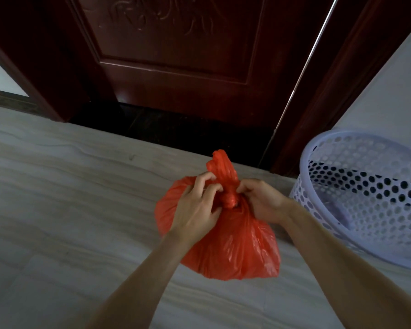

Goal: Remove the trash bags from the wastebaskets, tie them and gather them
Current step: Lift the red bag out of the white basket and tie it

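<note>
A full red plastic trash bag (235, 245) sits in the middle of the view over the pale floor. Its neck is twisted into a knot between my hands, and a loose tail of red plastic stands up above the knot. My left hand (197, 207) grips the neck from the left, fingers curled into the plastic. From the right, my right hand (261, 200) pinches the knot. A pale lilac wastebasket (365, 200) with a perforated wall stands at the right, with no bag lining it.
A dark red wooden door (180, 55) with a carved panel stands straight ahead, slightly ajar at its right edge. Its dark frame (337, 86) rises behind the basket, next to a white wall (394, 86). Pale streaked floor tiles (57, 210) spread to the left.
</note>
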A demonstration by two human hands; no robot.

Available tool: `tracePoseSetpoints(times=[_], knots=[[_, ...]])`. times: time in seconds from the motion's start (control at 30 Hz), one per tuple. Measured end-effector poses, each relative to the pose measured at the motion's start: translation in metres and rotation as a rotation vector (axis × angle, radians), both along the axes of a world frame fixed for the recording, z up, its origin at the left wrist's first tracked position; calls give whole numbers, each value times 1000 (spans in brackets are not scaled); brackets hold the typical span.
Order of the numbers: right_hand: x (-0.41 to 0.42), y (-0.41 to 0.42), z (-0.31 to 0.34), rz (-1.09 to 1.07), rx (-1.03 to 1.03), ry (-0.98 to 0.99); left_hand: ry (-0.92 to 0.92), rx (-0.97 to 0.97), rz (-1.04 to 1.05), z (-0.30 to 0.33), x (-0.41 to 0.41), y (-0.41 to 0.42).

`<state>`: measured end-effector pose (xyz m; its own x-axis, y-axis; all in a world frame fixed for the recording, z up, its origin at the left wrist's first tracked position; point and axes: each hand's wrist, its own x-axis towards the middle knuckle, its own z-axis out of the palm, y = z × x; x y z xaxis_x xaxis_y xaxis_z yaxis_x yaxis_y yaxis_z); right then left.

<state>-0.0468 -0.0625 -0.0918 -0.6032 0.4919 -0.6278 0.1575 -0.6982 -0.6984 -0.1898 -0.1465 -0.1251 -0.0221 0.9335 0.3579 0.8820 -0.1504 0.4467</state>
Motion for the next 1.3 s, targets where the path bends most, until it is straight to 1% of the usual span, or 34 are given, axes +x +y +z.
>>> tracePoseSetpoints(times=[0.1,0.13,0.17,0.23,0.27,0.33,0.5,0.57,0.63,0.73,0.83,0.87,0.9,0.97,1.0,1.03,1.07,1.13,1.17,1.23,1.3], knots=[[-2,1,-1,-74,52,-24,12,0,-6,2,-4,1],[-4,2,-3,-107,84,-37,-20,-15,-11,2,-5,0],[-5,3,-5,-128,128,-62,-90,-56,-12,4,-6,0],[-7,4,-9,-116,199,-125,-226,-141,13,10,-5,0],[-6,3,-9,-89,201,-139,-252,-181,14,12,-4,0],[-4,2,-8,-41,166,-132,-231,-209,-9,15,-1,-2],[-6,3,-2,26,160,-129,-199,-150,7,11,7,-7],[-5,3,-1,20,160,-143,-171,-134,10,8,8,-7],[-3,3,-1,-16,162,-154,-196,-114,21,6,6,-5],[-3,1,-3,-54,261,-191,-286,-167,9,13,4,-3],[-7,-5,0,-47,413,-270,-434,-211,110,18,3,0],[-8,-6,0,-33,483,-293,-445,-203,147,21,3,-1],[-9,-7,0,-6,559,-313,-403,-184,181,25,4,-3],[-10,-10,1,34,698,-353,-224,-108,234,31,7,-5],[-10,-13,1,32,730,-362,-150,-67,252,33,9,-7],[-10,-14,1,15,730,-355,-126,-65,263,36,10,-7],[-10,-15,1,-15,711,-334,-179,-112,281,40,12,-7],[-12,-17,1,-104,657,-287,-417,-232,313,47,13,-9],[-14,-18,1,-170,613,-260,-497,-258,322,49,12,-9],[-18,-20,1,-291,529,-218,-506,-264,291,54,10,-9],[-19,-23,1,-329,526,-222,-515,-292,259,56,11,-10]])
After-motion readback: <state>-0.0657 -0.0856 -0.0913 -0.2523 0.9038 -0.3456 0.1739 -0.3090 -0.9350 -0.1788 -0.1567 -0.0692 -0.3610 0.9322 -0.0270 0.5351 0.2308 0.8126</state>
